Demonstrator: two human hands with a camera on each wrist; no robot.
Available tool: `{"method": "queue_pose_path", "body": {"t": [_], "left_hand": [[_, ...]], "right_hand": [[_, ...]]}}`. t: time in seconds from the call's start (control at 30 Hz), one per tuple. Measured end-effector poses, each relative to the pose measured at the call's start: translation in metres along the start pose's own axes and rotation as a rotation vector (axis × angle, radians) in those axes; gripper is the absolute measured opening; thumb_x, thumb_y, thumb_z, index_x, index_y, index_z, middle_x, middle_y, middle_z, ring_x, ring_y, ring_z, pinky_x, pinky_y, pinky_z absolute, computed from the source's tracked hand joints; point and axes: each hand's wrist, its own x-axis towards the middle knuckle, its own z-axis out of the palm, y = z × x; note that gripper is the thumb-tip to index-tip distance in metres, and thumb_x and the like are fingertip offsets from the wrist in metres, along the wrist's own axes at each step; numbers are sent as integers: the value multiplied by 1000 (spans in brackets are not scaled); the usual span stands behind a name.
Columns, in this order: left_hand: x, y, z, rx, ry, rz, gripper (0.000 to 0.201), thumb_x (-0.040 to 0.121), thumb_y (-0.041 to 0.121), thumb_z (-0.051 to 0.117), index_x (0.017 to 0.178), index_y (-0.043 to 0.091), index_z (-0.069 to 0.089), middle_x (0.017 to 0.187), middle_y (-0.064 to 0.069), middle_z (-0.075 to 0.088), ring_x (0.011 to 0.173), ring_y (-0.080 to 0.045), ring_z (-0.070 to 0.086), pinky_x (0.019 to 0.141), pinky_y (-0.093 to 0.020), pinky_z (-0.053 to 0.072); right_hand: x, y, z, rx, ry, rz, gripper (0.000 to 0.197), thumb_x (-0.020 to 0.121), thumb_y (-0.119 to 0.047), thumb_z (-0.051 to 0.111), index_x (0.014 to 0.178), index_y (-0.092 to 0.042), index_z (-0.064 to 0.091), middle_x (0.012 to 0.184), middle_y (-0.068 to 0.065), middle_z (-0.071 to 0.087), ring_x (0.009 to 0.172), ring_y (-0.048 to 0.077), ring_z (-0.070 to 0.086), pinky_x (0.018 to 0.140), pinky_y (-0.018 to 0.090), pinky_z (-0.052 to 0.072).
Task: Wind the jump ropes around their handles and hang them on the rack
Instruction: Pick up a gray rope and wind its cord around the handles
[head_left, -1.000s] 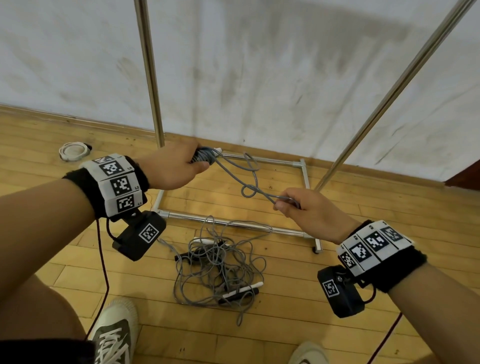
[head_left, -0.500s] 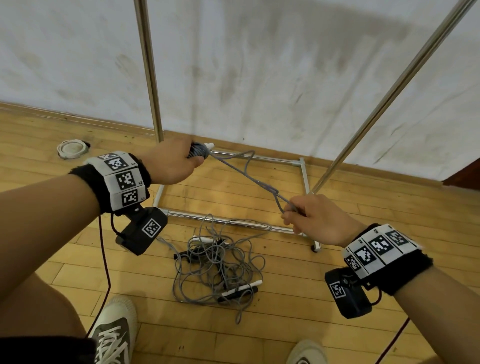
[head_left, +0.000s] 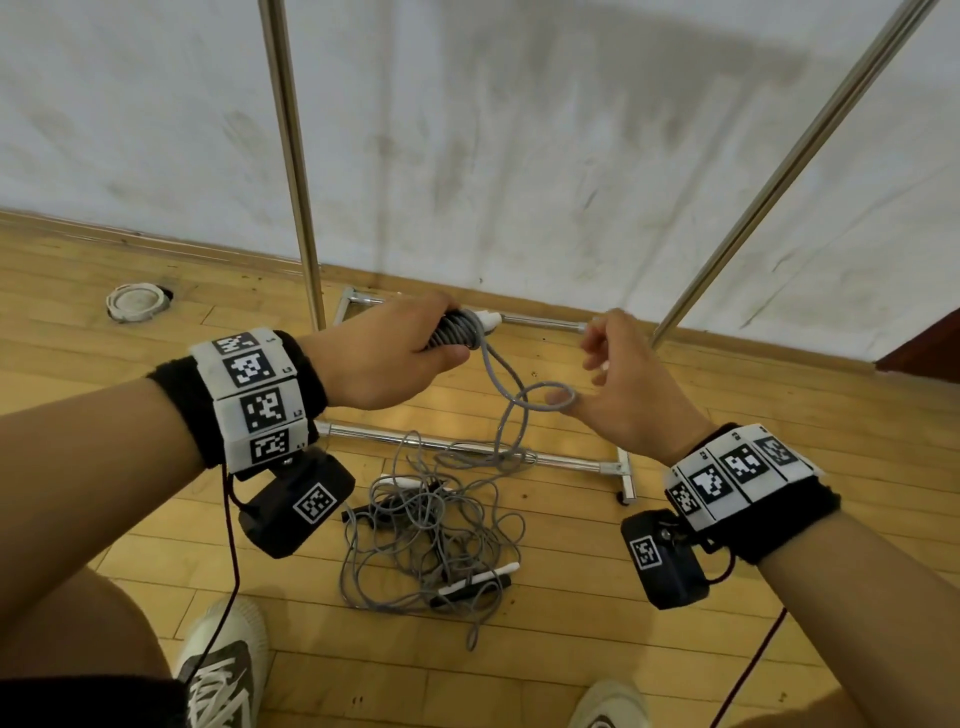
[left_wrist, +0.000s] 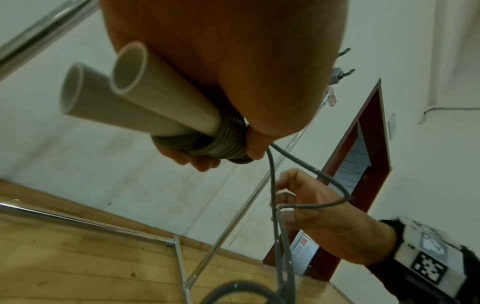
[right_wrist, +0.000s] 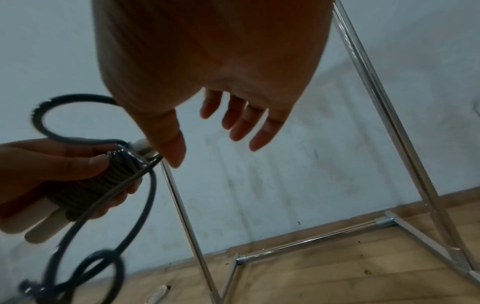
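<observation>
My left hand (head_left: 395, 353) grips two white jump-rope handles (left_wrist: 145, 98) side by side, with grey rope wound in a tight coil (head_left: 457, 332) around them. The coil (right_wrist: 114, 181) sits under the thumb and fingers. From it a slack length of rope (head_left: 511, 410) drops in a loop that lies against the thumb of my right hand (head_left: 618, 379). That hand (right_wrist: 233, 115) is spread with relaxed fingers and pinches nothing. The rope runs down to a tangled pile of grey ropes and handles (head_left: 431, 535) on the floor. The steel rack (head_left: 296, 166) stands just behind my hands.
The rack's second upright (head_left: 789, 166) slants up at right, and its base bar (head_left: 467, 447) crosses the wooden floor under my hands. A white round fitting (head_left: 136, 301) lies at far left. My shoes (head_left: 223, 670) are near the pile. A dark red door frame (left_wrist: 363, 144) is at right.
My right hand has let go of the taut rope and risen toward the handles with fingers spread. The rope has gone slack into a loop by its thumb.
</observation>
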Motion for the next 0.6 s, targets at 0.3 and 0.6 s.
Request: {"method": "queue_pose_path", "body": {"t": [0.3, 0.6], "left_hand": [[-3, 5, 0, -34, 30, 18, 35, 98, 42, 51, 126, 22, 47, 85, 12, 57, 66, -5, 56, 52, -15, 34], [-1, -2, -5, -109, 27, -54, 33, 99, 37, 52, 125, 17, 48, 83, 6, 59, 64, -11, 55, 53, -21, 38]], "right_hand": [[0, -29, 15, 503, -322, -2, 31, 93, 9, 53, 121, -2, 59, 107, 20, 68, 103, 24, 67, 93, 29, 52], [-8, -44, 21, 609, -222, 120, 21, 87, 2, 66, 104, -4, 57, 108, 20, 65, 103, 30, 65, 91, 44, 54]]}}
